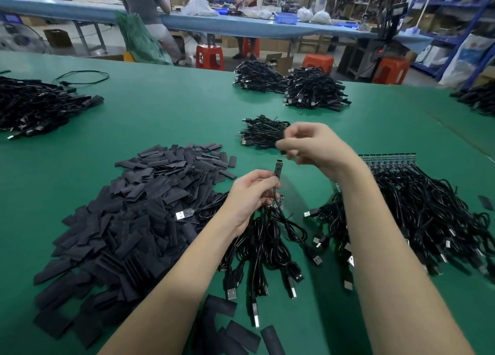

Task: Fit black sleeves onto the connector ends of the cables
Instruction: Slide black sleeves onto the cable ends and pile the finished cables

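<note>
Your left hand [251,191] has its fingers curled around a thin black cable [276,194], pinching it just below its connector end, a narrow dark circuit-board strip [277,168] that stands upright above your knuckles. Your right hand [313,145] is raised above and to the right of that strip, its fingertips pinched together on a small flat black sleeve [281,143]; motion blur hides how the sleeve sits between them. Sleeve and strip are apart, the sleeve just above the strip's tip.

From your left fist a bundle of black cables with silver USB plugs [265,250] hangs down and fans over the green tabletop [166,119]. Left of your left forearm lies a broad heap of flat black sleeves [128,220], with a few loose sleeves [235,330] near the bottom edge between your forearms. Under and right of your right forearm sprawls a larger pile of black cables [428,215], its bare board ends lined in a row at the far side. Beyond your right hand sits a small cluster of cables [262,133], and further bundles [302,86] lie near the table's far edge.
</note>
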Demonstrator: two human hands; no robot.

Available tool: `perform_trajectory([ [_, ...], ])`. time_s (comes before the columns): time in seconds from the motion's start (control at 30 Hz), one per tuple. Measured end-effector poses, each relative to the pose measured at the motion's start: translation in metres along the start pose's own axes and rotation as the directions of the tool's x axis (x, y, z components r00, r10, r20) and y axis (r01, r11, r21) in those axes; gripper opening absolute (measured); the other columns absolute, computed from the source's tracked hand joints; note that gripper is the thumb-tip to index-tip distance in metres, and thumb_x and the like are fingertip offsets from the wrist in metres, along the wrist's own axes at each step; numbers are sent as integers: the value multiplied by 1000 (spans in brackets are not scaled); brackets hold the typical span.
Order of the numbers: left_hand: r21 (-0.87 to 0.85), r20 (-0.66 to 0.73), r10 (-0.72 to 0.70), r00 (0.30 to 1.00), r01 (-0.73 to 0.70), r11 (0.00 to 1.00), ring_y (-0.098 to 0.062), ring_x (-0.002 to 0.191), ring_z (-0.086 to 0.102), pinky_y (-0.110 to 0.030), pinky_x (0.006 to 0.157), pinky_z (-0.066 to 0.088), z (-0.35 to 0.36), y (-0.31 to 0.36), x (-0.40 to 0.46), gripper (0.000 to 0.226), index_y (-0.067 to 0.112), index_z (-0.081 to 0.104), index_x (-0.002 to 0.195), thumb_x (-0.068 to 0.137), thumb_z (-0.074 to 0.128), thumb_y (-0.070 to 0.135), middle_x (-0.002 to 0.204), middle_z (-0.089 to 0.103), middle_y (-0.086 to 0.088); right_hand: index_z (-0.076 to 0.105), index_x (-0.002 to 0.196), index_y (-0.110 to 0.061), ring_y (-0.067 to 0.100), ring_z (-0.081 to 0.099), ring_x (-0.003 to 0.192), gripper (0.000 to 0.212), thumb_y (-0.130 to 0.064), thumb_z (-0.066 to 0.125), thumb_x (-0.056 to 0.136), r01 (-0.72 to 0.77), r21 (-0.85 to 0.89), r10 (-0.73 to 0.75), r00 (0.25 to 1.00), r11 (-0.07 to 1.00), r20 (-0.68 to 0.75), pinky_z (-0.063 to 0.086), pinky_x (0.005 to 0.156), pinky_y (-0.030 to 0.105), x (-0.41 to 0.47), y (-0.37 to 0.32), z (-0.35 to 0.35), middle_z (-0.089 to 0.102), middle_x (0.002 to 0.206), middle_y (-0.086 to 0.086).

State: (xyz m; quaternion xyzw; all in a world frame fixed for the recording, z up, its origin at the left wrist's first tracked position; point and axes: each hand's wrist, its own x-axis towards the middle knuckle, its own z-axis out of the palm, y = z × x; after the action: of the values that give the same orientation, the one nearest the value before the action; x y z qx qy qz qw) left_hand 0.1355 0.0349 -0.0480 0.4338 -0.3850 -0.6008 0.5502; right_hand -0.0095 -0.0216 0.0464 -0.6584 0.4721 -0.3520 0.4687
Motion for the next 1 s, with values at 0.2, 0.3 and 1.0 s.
perform_trajectory([
  [0.2,26,73,7,997,-9,1000,-14,70,57,-19,56,44,-3,1,-2,7,14,65,97,96,62,8,79,68,1,70,100,-16,12,70,69,38,-20,85,65,-68,506,120,990,860,-72,52,58,17,-34,42,-8,71,80,-3],
  [0.3,46,112,10,994,-15,999,-11,68,57,-18,55,43,-4,2,-2,7,15,65,98,96,61,10,79,68,2,76,89,-19,14,72,79,27,-18,85,64,-57,573,111,992,818,-59,53,64,17,-33,48,-1,73,87,-1],
  [1.0,6,106,61,992,-62,998,-10,62,51,-21,65,39,-5,-3,0,13,6,72,98,97,59,3,73,65,2,82,82,-17,13,73,85,18,-11,83,65,59,571,10,993,819,-116,56,72,20,-38,54,0,78,93,5],
])
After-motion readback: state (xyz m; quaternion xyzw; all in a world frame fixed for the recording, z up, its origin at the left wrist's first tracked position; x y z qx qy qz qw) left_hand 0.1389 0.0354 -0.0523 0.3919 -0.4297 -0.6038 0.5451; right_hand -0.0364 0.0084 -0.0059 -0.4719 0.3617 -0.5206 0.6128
